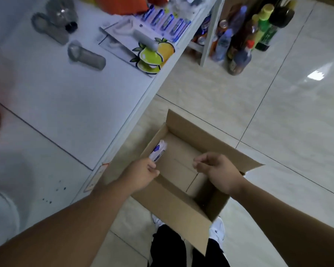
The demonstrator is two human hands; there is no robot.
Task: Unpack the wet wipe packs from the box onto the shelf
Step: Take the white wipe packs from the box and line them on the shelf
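Observation:
An open cardboard box (183, 205) stands on the tiled floor beside a white shelf (62, 105). One white and purple wet wipe pack (159, 151) leans upright against the box's left inner wall. My left hand (142, 173) reaches into the box and grips the near end of that pack. My right hand (218, 170) hovers over the box's right side with its fingers loosely curled, holding nothing. The rest of the box floor is bare cardboard.
On the shelf lie grey mesh strainers (86, 55), a carded peeler with fruit print (143, 45) and blue-packaged items (166, 22). Several bottles (243, 37) stand on the floor at the far right. My shoes (217, 228) are under the box's near flap.

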